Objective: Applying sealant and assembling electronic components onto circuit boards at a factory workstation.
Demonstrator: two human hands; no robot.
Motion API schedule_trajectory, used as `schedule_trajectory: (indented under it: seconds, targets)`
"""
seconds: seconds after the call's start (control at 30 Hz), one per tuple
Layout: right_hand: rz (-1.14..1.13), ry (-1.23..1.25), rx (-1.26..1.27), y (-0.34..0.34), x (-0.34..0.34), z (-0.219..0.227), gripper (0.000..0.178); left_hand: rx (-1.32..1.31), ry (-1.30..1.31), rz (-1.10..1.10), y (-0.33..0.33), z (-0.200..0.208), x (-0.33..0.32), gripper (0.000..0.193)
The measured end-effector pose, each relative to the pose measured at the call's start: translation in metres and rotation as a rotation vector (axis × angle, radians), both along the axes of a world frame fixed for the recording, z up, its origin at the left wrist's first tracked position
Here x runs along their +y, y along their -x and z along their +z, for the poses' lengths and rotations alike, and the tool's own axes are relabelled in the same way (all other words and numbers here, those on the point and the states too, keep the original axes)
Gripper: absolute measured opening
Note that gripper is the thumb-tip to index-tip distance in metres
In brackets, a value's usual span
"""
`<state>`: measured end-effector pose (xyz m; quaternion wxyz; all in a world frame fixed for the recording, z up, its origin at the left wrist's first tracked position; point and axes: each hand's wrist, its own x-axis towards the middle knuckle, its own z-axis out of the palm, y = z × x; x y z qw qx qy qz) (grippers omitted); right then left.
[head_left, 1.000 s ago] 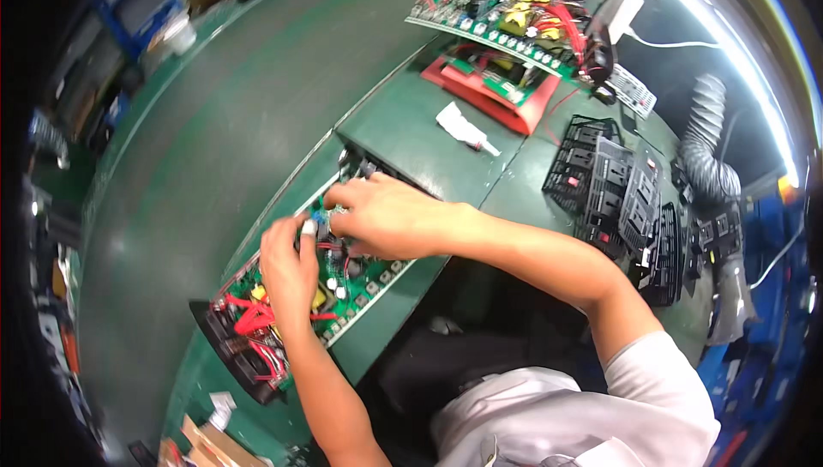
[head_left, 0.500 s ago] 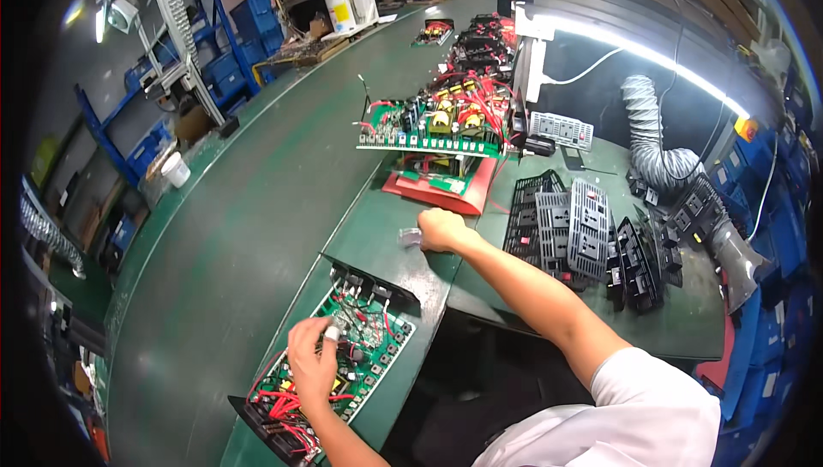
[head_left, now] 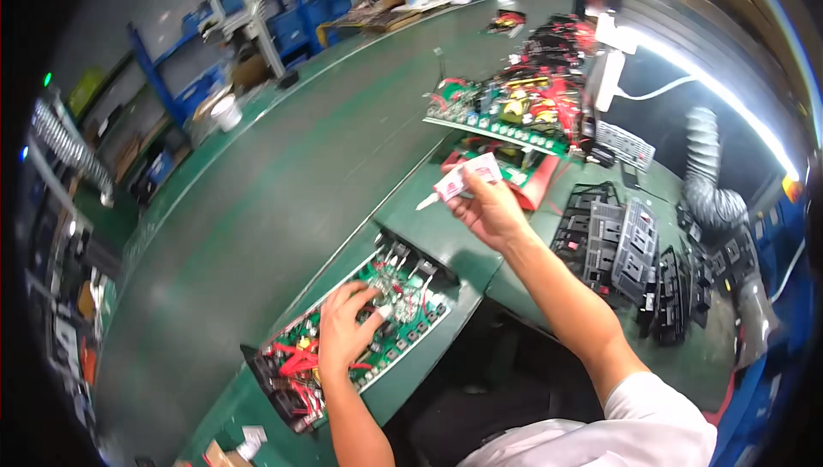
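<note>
Squeeze tube raised in the right hand, above and to the right of a populated circuit board under the left.
In the head view, the right hand point(head_left: 489, 212) grips a white squeeze tube point(head_left: 468, 177) between thumb and fingers, its pale nozzle point(head_left: 427, 202) pointing left and slightly down; the tube's long axis slants from upper right to lower left. The circuit board point(head_left: 410, 311) lies on the green workbench point(head_left: 257, 197), its long axis also running lower left to upper right, with a black end panel point(head_left: 420, 259) at its far end. The left hand point(head_left: 345, 327) is much the nearer to the board: it is over its middle, empty as far as shows, thumb and fingers parted and curved; whether the fingertips touch components cannot be told.
</note>
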<state>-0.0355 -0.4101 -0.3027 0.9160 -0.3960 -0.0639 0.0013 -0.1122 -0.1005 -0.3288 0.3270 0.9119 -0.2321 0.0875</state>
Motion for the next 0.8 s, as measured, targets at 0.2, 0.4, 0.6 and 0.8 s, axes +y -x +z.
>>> schedule_trajectory:
  seconds: [0.2, 0.4, 0.6, 0.8]
  targets:
    - [0.067, 0.247, 0.019, 0.039, 0.035, 0.010, 0.039, 0.033, -0.010, -0.013, -0.010, -0.002, -0.001, 0.023]
    - [0.185, 0.821, -0.053, 0.060, 0.067, 0.005, 0.019, 0.123, 0.075, 0.068, -0.006, 0.005, 0.003, 0.020]
    - [0.093, 1.065, -0.284, 0.071, 0.076, -0.016, 0.015, 0.135, -0.006, 0.034, -0.004, 0.002, -0.003, 0.022]
    - [0.178, 0.855, 0.050, 0.070, 0.076, -0.006, 0.020, 0.159, 0.021, 0.052, -0.003, 0.001, -0.002, 0.022]
